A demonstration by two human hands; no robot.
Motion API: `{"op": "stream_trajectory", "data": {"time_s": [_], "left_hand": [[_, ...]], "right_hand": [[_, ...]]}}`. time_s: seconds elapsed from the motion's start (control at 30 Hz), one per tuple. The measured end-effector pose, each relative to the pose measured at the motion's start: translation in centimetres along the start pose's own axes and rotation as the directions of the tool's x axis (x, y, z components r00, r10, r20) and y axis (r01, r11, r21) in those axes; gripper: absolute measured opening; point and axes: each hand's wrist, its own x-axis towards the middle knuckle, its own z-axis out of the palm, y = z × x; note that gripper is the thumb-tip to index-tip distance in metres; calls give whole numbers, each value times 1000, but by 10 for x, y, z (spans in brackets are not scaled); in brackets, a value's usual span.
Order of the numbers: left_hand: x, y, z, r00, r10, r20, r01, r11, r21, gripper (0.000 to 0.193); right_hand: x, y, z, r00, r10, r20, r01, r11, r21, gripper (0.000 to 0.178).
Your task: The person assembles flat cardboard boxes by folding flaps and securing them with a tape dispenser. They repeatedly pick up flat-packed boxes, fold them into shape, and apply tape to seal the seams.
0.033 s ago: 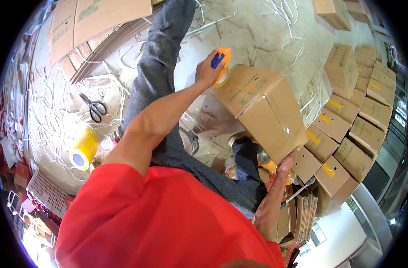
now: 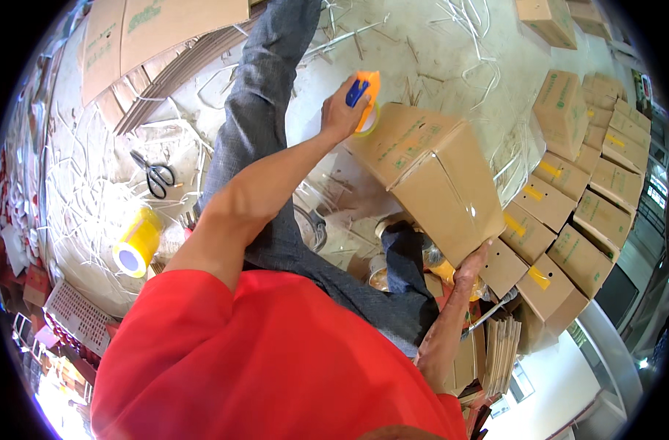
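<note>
My left hand [image 2: 342,114] is closed around an orange and blue tape dispenser [image 2: 367,92]. Its yellowish tape roll [image 2: 367,123] is against or very near the far left end of a brown cardboard box [image 2: 451,198]. The box is tilted in front of me, with green print on one side. At its near right corner, my right hand [image 2: 472,262] grips the cardboard edge, some of its fingers hidden. The box hides part of the floor behind it.
Several taped boxes [image 2: 543,205] stand stacked at the right. Flattened cardboard [image 2: 166,37] lies at the far left. Black scissors [image 2: 157,178], a yellow tape roll [image 2: 136,242] and tangled white straps [image 2: 85,191] lie on the left floor. My leg [image 2: 257,110] stretches out beside the box.
My left hand and the tape dispenser have moved slightly away from me. The box has shifted very little, and my right hand stays on its corner.
</note>
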Motion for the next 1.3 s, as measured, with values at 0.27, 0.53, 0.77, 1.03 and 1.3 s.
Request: {"op": "stream_trajectory", "data": {"time_s": [0.27, 0.53, 0.77, 1.03, 1.3], "left_hand": [[-29, 49, -16, 1000, 20, -5, -20, 960, -280, 57], [-22, 76, -19, 999, -2, 50, 21, 923, -384, 57], [-37, 93, -3, 995, 102, 20, -86, 914, -397, 59], [-33, 40, -54, 998, 45, 42, -44, 999, -24, 66], [-77, 167, -231, 902, 430, -18, -426, 897, 118, 71]], "right_hand": [[-12, -33, 12, 1000, 17, 15, -17, 999, -32, 70], [-14, -10, 2, 1000, -7, 7, 7, 1000, -21, 69], [-7, -25, 1, 1000, -12, 13, 13, 1000, -22, 69], [-15, -3, -8, 999, -39, 2, 39, 998, -46, 70], [-36, 3, -29, 998, -59, -9, 59, 998, -13, 72]]}}
